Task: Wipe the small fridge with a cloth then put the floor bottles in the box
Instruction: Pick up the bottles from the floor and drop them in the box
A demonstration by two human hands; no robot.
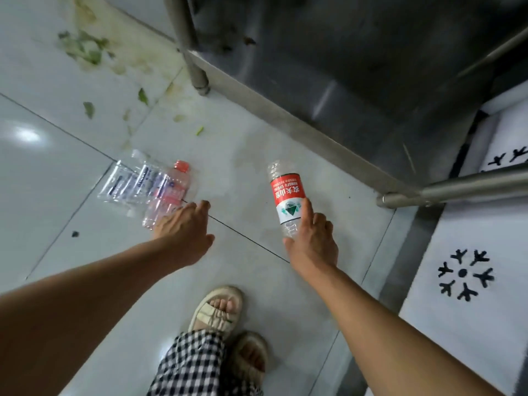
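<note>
Left hand (185, 224), fingers spread, reaches over a red-capped bottle (171, 192) lying cap-away beside crushed clear bottles (128, 181). Right hand (311, 241) pinches a red-labelled bottle (287, 195), long axis pointing away. Grey tiled floor (243, 161), steel shelf (328, 67) beyond.

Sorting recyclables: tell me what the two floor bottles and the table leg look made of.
Red-label bottle: clear thin plastic, ribbed, see-through, glossy paper or film label. Red-cap bottle: clear plastic too, crumpled, so probably soft-walled. Table leg: seemingly stainless steel, brushed grey sheen with dull reflections.
</note>
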